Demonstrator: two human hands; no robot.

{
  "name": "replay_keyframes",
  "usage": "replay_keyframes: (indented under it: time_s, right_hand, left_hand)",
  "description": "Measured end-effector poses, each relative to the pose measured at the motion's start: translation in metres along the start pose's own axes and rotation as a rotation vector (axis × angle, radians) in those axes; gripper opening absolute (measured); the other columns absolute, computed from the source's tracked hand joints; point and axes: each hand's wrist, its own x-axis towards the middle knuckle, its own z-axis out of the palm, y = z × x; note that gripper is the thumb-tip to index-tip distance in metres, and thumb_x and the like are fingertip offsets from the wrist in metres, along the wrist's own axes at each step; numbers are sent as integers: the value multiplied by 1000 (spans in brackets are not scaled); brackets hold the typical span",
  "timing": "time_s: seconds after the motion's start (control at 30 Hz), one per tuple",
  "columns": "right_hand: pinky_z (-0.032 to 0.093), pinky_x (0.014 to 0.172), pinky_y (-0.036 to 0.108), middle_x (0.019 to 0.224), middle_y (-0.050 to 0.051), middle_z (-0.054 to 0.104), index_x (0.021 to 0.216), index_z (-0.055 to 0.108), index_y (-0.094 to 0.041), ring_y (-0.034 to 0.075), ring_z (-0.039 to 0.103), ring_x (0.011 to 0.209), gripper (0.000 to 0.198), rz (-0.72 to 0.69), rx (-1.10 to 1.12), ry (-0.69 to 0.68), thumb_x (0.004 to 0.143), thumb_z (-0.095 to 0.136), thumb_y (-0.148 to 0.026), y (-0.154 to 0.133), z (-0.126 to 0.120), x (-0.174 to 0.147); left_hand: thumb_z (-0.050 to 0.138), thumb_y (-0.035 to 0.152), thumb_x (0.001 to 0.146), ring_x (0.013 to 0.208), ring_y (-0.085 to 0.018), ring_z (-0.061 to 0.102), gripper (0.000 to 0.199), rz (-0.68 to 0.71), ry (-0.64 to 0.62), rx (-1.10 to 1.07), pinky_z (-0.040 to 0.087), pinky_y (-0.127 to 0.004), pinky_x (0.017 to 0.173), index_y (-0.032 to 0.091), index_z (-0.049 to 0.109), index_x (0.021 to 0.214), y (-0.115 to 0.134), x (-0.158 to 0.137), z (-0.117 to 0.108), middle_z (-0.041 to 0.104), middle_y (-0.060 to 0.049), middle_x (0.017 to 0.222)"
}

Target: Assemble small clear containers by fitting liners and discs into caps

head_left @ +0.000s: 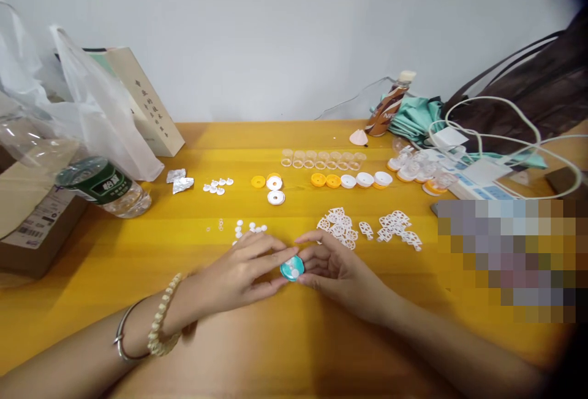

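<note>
Between my two hands is a round teal cap [288, 270] with small white pieces on its face. My left hand [248, 267] grips its left side, thumb below and fingers above. From the right, the thumb and fingers of my right hand [337, 270] close on its edge. Just beyond my left hand lie small white discs [252, 227], partly hidden by the fingers. White openwork wheel-shaped pieces [337, 226] are heaped beyond my right hand, with another group of them [395, 227] farther right. Farther back sit yellow and white round caps [348, 181].
Clear plastic cups [323, 160] stand in a row at the back. A water bottle [108, 186], a cardboard box [37, 227] and a white plastic bag [98, 105] occupy the left. On the right are a power strip [482, 181], cables and a drink bottle [388, 108].
</note>
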Motion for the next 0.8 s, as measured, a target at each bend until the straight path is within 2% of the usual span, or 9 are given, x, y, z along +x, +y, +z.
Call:
replay_keyframes:
  time_s: [0.07, 0.17, 0.3, 0.57, 0.7, 0.8]
  right_hand:
    - [50, 78, 30, 85, 1, 64, 107, 45, -22, 11, 63, 79, 40, -12, 0, 28, 75, 67, -27, 1, 2, 0]
    - [50, 78, 29, 84, 0, 64, 109, 49, -23, 11, 63, 79, 39, -33, -3, 70, 75, 67, -27, 3, 3, 1]
    - [49, 83, 28, 92, 2, 66, 107, 56, -20, 11, 63, 86, 33, -27, 26, 45, 76, 65, -23, 5, 3, 3]
    - [50, 82, 26, 96, 3, 65, 106, 58, -21, 10, 62, 86, 34, -33, 31, 66, 73, 68, -20, 4, 4, 2]
    - [50, 79, 24, 91, 1, 64, 103, 59, -22, 10, 62, 83, 33, -53, 26, 95, 72, 69, -19, 6, 4, 3]
    - [49, 79, 24, 90, 0, 64, 102, 59, -23, 10, 61, 82, 32, -25, 31, 102, 72, 69, -19, 7, 4, 4]
  left_hand:
    - [50, 21, 86, 95, -18, 54, 51, -36, 9, -4, 44, -37, 85, 22, 33, 134, 1, -1, 1, 57, -10, 109]
    - [51, 21, 86, 99, -18, 54, 44, -113, 52, -57, 44, -37, 88, 20, 37, 127, 3, -3, 1, 57, -10, 112]
    - [51, 21, 86, 102, -19, 53, 35, -180, 100, -93, 46, -38, 87, 19, 41, 119, 2, -5, 2, 57, -9, 110]
    - [51, 20, 86, 107, -20, 52, 40, -189, 134, -118, 45, -41, 90, 20, 35, 123, 0, -6, 6, 54, -12, 116]
    - [54, 20, 85, 106, -20, 52, 35, -151, 152, -166, 44, -40, 91, 20, 45, 118, -1, -3, 4, 57, -10, 114]
    - [53, 17, 85, 100, -18, 55, 28, -107, 214, -198, 45, -36, 88, 19, 52, 112, -3, 0, 3, 60, -9, 107]
